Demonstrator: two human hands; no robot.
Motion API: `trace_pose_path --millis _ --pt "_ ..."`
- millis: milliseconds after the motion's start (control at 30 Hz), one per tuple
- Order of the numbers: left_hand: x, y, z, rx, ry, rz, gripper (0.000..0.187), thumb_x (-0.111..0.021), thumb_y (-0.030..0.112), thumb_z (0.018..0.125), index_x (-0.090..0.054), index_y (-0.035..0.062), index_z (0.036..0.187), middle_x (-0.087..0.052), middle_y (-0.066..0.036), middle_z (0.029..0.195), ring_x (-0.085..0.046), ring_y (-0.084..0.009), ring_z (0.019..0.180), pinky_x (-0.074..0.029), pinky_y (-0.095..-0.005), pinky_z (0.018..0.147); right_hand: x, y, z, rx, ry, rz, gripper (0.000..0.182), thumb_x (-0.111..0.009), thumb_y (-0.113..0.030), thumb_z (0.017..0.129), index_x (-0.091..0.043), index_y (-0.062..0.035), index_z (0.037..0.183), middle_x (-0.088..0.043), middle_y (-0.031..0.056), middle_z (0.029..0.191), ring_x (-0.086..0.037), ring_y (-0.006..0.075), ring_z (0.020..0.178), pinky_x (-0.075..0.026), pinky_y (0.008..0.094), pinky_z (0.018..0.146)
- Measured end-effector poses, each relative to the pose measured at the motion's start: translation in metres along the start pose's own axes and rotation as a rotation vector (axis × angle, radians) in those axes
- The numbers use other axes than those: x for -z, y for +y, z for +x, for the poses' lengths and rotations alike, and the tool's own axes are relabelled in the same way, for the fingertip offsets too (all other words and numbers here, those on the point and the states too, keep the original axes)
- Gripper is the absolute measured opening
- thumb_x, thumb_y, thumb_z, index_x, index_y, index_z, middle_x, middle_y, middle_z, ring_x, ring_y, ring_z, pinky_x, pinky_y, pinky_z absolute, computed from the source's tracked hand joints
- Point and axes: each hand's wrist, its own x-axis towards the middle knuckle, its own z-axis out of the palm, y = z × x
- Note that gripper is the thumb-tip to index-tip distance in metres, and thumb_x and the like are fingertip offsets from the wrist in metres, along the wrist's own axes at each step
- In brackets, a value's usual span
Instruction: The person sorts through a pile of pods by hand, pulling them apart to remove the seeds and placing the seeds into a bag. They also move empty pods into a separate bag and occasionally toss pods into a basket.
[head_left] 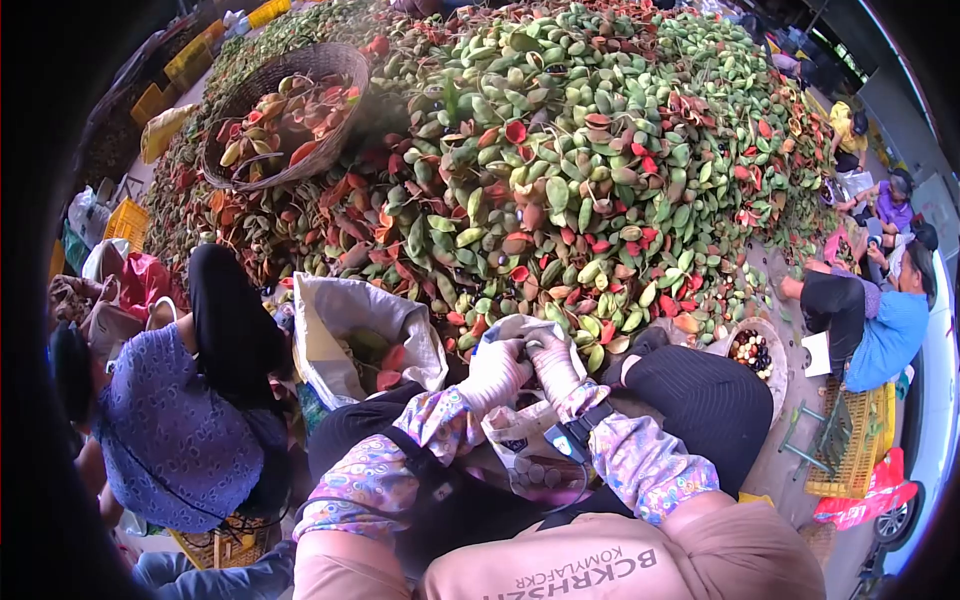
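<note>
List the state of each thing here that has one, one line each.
Left hand: gloved, closed on something too hidden to identify.
Right hand: gloved, closed beside the left.
White sack: open, husks inside.
Wicker basket: tilted on the pile, partly filled.
Bowl: holds dark seeds.

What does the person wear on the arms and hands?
Both hands wear white gloves: the left hand and the right hand. Both arms are in long sleeves with a colourful floral pattern in pink, blue and yellow. The cuffs are gathered at the wrists.
</note>
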Motion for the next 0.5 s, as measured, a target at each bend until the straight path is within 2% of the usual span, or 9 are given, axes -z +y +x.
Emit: trace_pose_path --millis 33,67,133,167,267,300,400,467,500 --pt "0.002 0.001 0.000 -0.021 0.036 0.034 0.036 -0.065 0.024 0.070 -0.068 0.0127 0.104 -0.066 -0.012 0.101 -0.059 -0.0294 0.102 -0.045 -0.0347 0.091 0.000 -0.004 0.002 0.021 -0.039 -0.101 0.023 -0.053 -0.003 0.082 -0.062 -0.0066 0.103 -0.059 0.0028 0.084 -0.055 0.0132 0.071 -0.048 0.0249 0.062" --pt "0.002 -0.005 0.005 -0.010 0.036 -0.040 0.032 -0.065 0.021 0.073 -0.069 0.0078 0.101 -0.068 -0.011 0.084 -0.065 -0.0244 0.081 -0.050 -0.0319 0.077 0.003 -0.008 0.001 0.017 -0.035 -0.101 0.023 -0.053 -0.003 0.082 -0.062 -0.0066 0.103 -0.059 0.0028 0.084 -0.055 0.0132 0.071 -0.048 0.0249 0.062" --pt "0.017 0.014 -0.001 0.218 -0.033 -0.293 0.027 -0.063 0.017 0.077 -0.068 0.0029 0.099 -0.065 -0.007 0.070 -0.061 -0.0160 0.061 -0.049 -0.0268 0.060 0.005 -0.047 -0.018 -0.238 -0.148 -0.056 0.025 -0.054 -0.003 0.083 -0.060 -0.0070 0.106 -0.059 0.0015 0.083 -0.056 0.0130 0.071 -0.047 0.0239 0.062" --pt "0.022 0.021 -0.003 0.280 -0.016 -0.355 0.023 -0.060 0.013 0.080 -0.066 -0.0007 0.097 -0.061 -0.003 0.065 -0.056 -0.0091 0.054 -0.044 -0.0238 0.050 0.013 -0.025 -0.008 -0.315 -0.203 0.116 0.030 -0.056 -0.004 0.082 -0.058 -0.0066 0.112 -0.060 0.0012 0.090 -0.058 0.0124 0.076 -0.047 0.0212 0.064" --pt "0.030 0.012 0.004 0.224 0.036 -0.328 0.020 -0.059 0.011 0.077 -0.067 0.0043 0.094 -0.060 -0.003 0.061 -0.055 -0.0119 0.045 -0.043 -0.0243 0.042 0.019 -0.021 -0.008 -0.134 -0.372 0.078 0.037 -0.059 -0.004 0.081 -0.056 -0.0064 0.118 -0.060 0.0024 0.099 -0.060 0.0121 0.081 -0.049 0.0212 0.069" --pt "0.040 0.015 0.006 0.233 0.012 -0.165 0.021 -0.059 0.012 0.076 -0.067 0.0037 0.093 -0.059 -0.003 0.060 -0.057 -0.0135 0.048 -0.045 -0.0261 0.044 0.031 0.019 0.017 -0.165 -0.468 0.112 0.040 -0.061 -0.005 0.082 -0.055 -0.0061 0.121 -0.059 0.0044 0.110 -0.060 0.0133 0.089 -0.050 0.0245 0.075" --pt "0.060 0.000 0.020 0.103 0.096 0.067 0.021 -0.057 0.007 0.074 -0.066 0.0020 0.092 -0.062 -0.004 0.065 -0.060 -0.0159 0.056 -0.048 -0.0295 0.051 0.037 -0.005 0.002 -0.271 -0.432 0.041 0.036 -0.061 -0.005 0.083 -0.057 -0.0063 0.119 -0.060 0.0046 0.111 -0.060 0.0155 0.095 -0.050 0.0284 0.081" --pt "0.096 0.006 0.022 0.127 0.041 0.052 0.021 -0.064 0.015 0.072 -0.068 0.0042 0.089 -0.065 -0.012 0.069 -0.064 -0.0198 0.066 -0.050 -0.0305 0.061 0.045 -0.012 0.004 -0.377 -0.391 -0.001 0.032 -0.061 -0.007 0.083 -0.060 -0.0075 0.116 -0.062 0.0030 0.107 -0.059 0.0153 0.097 -0.047 0.0317 0.087" --pt "0.117 -0.026 0.034 0.018 -0.079 -0.179 0.021 -0.061 0.008 0.070 -0.067 0.0051 0.090 -0.066 -0.011 0.073 -0.064 -0.0200 0.067 -0.050 -0.0312 0.063 0.051 0.000 0.016 -0.253 -0.395 -0.004 0.031 -0.061 -0.009 0.083 -0.061 -0.0088 0.115 -0.063 0.0018 0.103 -0.059 0.0137 0.095 -0.046 0.0317 0.087"
